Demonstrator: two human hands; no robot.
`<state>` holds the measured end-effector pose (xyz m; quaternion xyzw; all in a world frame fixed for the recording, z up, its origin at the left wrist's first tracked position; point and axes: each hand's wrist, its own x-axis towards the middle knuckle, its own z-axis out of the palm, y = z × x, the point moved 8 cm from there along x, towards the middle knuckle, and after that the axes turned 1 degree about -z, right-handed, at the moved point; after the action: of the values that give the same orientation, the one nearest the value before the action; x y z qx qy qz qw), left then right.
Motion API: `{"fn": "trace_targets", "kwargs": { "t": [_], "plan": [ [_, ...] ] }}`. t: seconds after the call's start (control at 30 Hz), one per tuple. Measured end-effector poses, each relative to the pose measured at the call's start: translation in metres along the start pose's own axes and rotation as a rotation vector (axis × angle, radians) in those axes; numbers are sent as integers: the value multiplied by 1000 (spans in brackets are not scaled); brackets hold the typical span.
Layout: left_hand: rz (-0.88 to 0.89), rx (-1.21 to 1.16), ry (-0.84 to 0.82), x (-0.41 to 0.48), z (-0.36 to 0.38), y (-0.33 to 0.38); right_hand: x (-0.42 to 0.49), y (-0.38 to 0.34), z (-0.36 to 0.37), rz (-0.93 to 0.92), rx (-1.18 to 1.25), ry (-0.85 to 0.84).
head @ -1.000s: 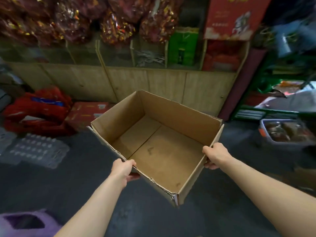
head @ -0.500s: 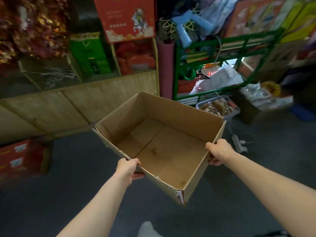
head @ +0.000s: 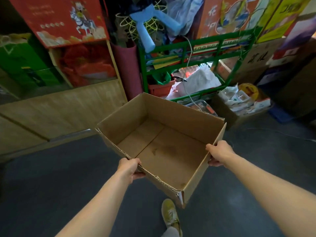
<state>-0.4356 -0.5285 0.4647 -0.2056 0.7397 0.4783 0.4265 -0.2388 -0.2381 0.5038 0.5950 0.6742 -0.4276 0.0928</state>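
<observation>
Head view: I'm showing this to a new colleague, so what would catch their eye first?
The open, empty cardboard box in the middle, gripped on its rims by the left hand and right hand. Behind it, a green rack crammed with goods stands at the right, and a red poster with a horse rider shows at upper left.

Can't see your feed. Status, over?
Left hand, right hand grip adjacent rims of cardboard box. Box empty, held off floor. Green rack close ahead.
</observation>
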Motion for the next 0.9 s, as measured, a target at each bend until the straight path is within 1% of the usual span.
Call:
{"fn": "trace_targets", "kwargs": {
  "t": [0.2,0.43,0.57,0.67,0.77,0.9],
  "plan": [
    [-59,-87,42,45,55,39,93,-51,-29,-1,-93,-58],
    [-126,-214,136,76,85,53,182,-103,-26,-61,-236,-163],
    [-173,-348,204,78,108,44,228,-131,-20,-135,-340,-269],
    [-190,-499,280,68,138,31,260,-146,-16,-192,-429,-365],
    [-195,-636,350,56,171,17,279,-153,-15,-251,-455,-439],
    [-245,-751,432,40,214,-18,290,-152,-15,-333,-565,-482]
  ]
}}
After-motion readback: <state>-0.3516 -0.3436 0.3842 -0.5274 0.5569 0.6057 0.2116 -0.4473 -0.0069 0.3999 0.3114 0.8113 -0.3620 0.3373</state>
